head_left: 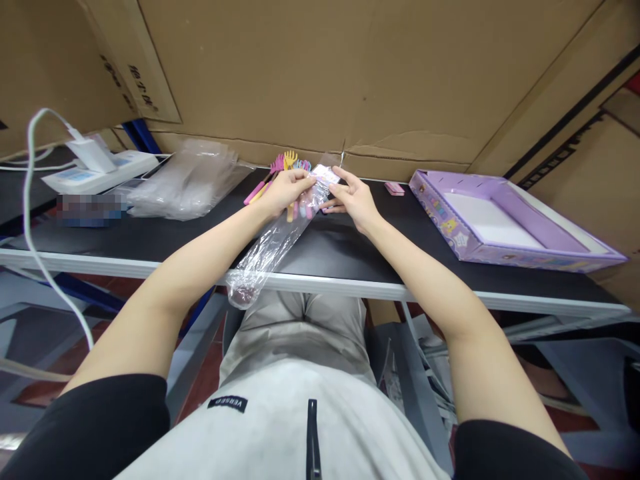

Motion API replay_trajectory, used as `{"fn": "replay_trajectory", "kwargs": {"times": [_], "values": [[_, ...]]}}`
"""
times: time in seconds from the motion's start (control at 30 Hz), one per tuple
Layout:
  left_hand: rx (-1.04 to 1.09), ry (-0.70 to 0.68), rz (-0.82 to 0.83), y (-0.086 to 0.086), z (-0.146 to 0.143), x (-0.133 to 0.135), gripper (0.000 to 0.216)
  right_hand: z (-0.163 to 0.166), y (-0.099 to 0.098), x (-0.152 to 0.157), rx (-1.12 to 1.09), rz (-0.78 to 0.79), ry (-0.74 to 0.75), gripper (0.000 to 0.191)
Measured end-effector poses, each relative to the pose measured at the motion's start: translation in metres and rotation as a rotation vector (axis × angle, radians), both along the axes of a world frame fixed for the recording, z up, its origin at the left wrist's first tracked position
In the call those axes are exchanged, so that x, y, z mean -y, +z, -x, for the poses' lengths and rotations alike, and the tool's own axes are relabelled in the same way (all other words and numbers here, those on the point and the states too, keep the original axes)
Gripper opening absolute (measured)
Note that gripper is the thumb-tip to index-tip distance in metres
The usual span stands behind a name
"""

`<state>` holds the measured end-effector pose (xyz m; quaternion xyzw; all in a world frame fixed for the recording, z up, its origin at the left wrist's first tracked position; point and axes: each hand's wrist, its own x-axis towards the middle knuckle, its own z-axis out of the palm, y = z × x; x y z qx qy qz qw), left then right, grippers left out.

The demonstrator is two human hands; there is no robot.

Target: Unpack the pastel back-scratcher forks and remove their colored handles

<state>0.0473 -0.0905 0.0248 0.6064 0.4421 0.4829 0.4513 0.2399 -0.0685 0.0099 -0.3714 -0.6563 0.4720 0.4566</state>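
Observation:
My left hand [286,189] is closed around a bunch of small coloured plastic forks [285,162], whose pink, yellow and blue heads stick out behind it. A long clear plastic bag [270,250] hangs from both hands down over the table's front edge. My right hand [354,198] pinches the bag's upper end beside a small pale card [325,175] held between the two hands.
A black table [350,250] with a white front edge stands against cardboard walls. A stack of clear bags [185,180] lies at the left, by a white power strip with a charger [100,168]. A purple box tray [500,220] is at the right, a small pink piece [395,189] near it.

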Motion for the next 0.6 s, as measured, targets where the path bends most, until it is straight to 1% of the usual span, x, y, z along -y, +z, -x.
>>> {"fn": "replay_trajectory", "kwargs": {"times": [0.1,0.17,0.3,0.5,0.6], "values": [[0.034,-0.014,-0.023,0.0002,0.0010,0.0006,0.025,0.0002,-0.0011,-0.0021,-0.019,-0.010,0.000,0.072],[0.049,-0.014,-0.032,0.0012,0.0011,0.0012,0.029,0.0003,-0.0005,-0.0027,-0.029,-0.018,-0.013,0.065],[0.008,-0.008,-0.040,0.0005,0.0009,0.0006,0.031,-0.0009,0.0013,-0.0043,-0.045,-0.039,-0.075,0.052],[-0.058,0.066,-0.035,-0.0061,0.0015,-0.0045,0.029,-0.0010,-0.0007,-0.0058,-0.031,-0.049,-0.148,0.042],[-0.065,0.113,-0.019,-0.0050,0.0007,-0.0053,0.025,0.0015,-0.0025,-0.0055,-0.044,-0.092,-0.161,0.039]]}}
